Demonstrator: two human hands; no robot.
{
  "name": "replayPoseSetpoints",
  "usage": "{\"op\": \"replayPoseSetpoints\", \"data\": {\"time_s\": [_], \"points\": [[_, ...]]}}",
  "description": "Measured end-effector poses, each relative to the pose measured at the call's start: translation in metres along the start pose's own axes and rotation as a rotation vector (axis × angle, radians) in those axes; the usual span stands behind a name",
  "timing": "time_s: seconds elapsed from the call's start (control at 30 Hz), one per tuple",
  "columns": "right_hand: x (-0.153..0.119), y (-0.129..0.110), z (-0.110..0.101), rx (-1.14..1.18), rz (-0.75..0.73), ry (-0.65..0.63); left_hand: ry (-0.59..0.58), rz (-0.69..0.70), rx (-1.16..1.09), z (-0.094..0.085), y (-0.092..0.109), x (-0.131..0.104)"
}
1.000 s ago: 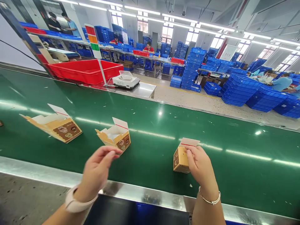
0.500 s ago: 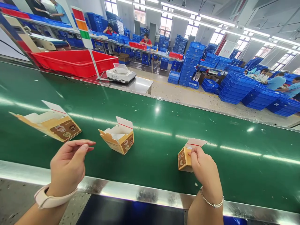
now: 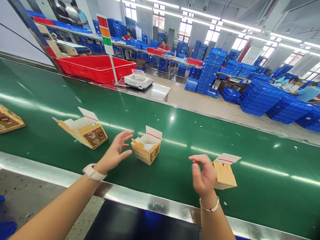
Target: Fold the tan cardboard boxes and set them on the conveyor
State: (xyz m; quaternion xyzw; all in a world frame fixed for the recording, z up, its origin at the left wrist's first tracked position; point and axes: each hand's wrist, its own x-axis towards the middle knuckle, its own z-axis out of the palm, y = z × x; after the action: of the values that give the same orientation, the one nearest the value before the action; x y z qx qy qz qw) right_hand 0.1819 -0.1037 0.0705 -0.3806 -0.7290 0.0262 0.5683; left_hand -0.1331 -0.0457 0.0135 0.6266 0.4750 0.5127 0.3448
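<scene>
My left hand (image 3: 117,148) is open beside the left side of a small tan-and-brown carton (image 3: 147,150), whose flaps stand up. My right hand (image 3: 203,173) holds nothing, its fingers apart and slightly curled. Just right of it stands another carton (image 3: 226,175), front panel folded in and its white lid flap with a red strip raised; my hand hides part of its left side. Farther left a third carton (image 3: 92,135) sits with its flaps spread. At the left edge lies part of one more carton (image 3: 10,120).
The cartons stand on a green conveyor belt (image 3: 175,180) with a metal rim (image 3: 140,196) on my side. Across it are a red bin (image 3: 97,68), a white scale (image 3: 138,80) and a striped signal post (image 3: 106,36). Blue crates (image 3: 262,95) and several people are farther back.
My right hand has let go of the right carton and drawn back left of it. My left hand has moved right and opened toward the middle carton. The view has shifted left.
</scene>
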Motion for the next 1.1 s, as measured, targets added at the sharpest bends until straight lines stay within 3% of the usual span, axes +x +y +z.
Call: {"op": "replayPoseSetpoints", "data": {"time_s": [0.1,0.23,0.4,0.57,0.67,0.77,0.87,0.97,1.1], "points": [[-0.009,0.000,0.026,0.024,-0.022,-0.369,-0.236,0.153,0.091,0.022,-0.004,0.003],[-0.022,0.010,0.052,0.065,0.026,-0.602,-0.292,0.490,0.316,0.049,0.000,-0.010],[-0.016,0.022,0.057,0.098,0.155,-0.655,-0.238,0.704,0.579,0.058,0.011,-0.008],[-0.006,0.024,0.056,0.146,0.078,-0.574,-0.251,0.804,0.583,0.061,0.027,0.012],[-0.007,0.025,0.056,0.173,0.077,-0.384,-0.333,0.684,0.471,0.068,0.032,0.017],[-0.008,0.022,0.058,0.203,0.178,-0.230,-0.345,0.515,0.306,0.080,0.034,0.011],[-0.010,0.018,0.063,0.225,0.327,-0.141,-0.191,0.317,0.071,0.093,0.035,0.002],[-0.014,0.018,0.071,0.256,0.530,-0.081,-0.034,-0.006,-0.180,0.100,0.038,0.001],[-0.020,0.022,0.078,0.340,0.851,-0.044,-0.270,-0.441,-0.476,0.099,0.046,0.011]]}}
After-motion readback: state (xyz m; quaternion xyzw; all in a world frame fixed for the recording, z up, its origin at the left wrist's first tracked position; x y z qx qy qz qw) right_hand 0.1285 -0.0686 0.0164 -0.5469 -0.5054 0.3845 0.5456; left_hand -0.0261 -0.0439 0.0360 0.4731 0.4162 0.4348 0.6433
